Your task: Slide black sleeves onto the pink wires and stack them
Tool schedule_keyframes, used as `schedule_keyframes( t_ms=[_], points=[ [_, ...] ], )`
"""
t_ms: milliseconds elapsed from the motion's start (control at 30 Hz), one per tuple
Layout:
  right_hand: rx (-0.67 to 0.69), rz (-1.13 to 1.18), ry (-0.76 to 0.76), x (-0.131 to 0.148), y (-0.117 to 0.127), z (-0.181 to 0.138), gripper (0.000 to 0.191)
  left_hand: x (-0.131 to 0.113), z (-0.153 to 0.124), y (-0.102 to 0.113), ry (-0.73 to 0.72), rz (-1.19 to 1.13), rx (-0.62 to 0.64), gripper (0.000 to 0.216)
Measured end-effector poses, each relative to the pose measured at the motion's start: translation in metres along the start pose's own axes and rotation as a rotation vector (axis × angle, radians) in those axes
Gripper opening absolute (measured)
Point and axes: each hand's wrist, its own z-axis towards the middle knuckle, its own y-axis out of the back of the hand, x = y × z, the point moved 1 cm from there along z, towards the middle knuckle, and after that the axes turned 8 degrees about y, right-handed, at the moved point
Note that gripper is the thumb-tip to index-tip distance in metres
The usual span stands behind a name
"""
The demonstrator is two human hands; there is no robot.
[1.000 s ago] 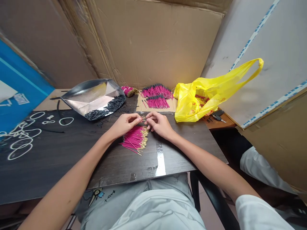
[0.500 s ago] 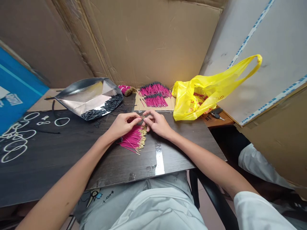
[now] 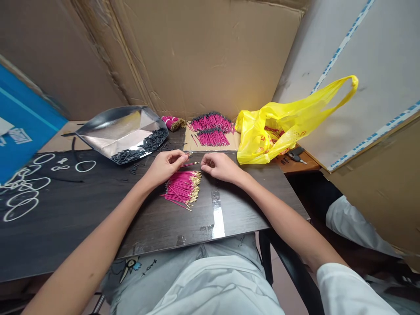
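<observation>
My left hand (image 3: pixel 168 166) is closed in a pinch on a few thin wires with shiny metal tips (image 3: pixel 190 153) that stick out past the fingertips. Below those fingertips a single pink wire (image 3: pixel 189 165) points its gold end to the right. My right hand (image 3: pixel 219 167) is curled with thumb and fingers together, a short gap away from the left; anything in it is hidden. Just under both hands lies a pile of pink wires (image 3: pixel 180 186), their gold ends toward the right.
Behind the hands, pink wires with black ends (image 3: pixel 213 138) lie on cardboard. An open silver bag (image 3: pixel 111 131) holds small black sleeves (image 3: pixel 127 155). To the right sits a yellow plastic bag (image 3: pixel 251 144) near keys (image 3: pixel 297 155). White rubber bands (image 3: pixel 21 199) lie far left.
My hands have come apart: the right has drawn back to the right, the left slightly to the left with the wires. A pink wire now shows below the left fingertips.
</observation>
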Motion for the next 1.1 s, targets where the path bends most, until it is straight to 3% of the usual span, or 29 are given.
schedule_keyframes(
  t_ms=[100, 200, 400, 700, 1100],
  points=[
    [0.164, -0.080, -0.014, 0.000, 0.005, -0.002, 0.006, 0.004, 0.002, 0.000, 0.001, 0.012, 0.000, 0.037],
    [0.239, -0.119, -0.012, 0.004, 0.005, -0.003, 0.005, 0.009, 0.004, -0.002, -0.011, 0.050, 0.020, 0.039],
    [0.232, -0.203, -0.019, 0.013, -0.001, -0.003, 0.009, 0.014, 0.007, -0.005, -0.026, 0.134, 0.041, 0.043],
    [0.294, -0.361, 0.103, 0.012, -0.002, -0.005, 0.015, 0.013, 0.007, -0.007, -0.023, 0.173, 0.063, 0.045],
    [0.278, -0.381, 0.095, 0.017, -0.003, -0.004, 0.015, 0.011, 0.006, -0.009, -0.033, 0.188, 0.055, 0.046]
  ],
)
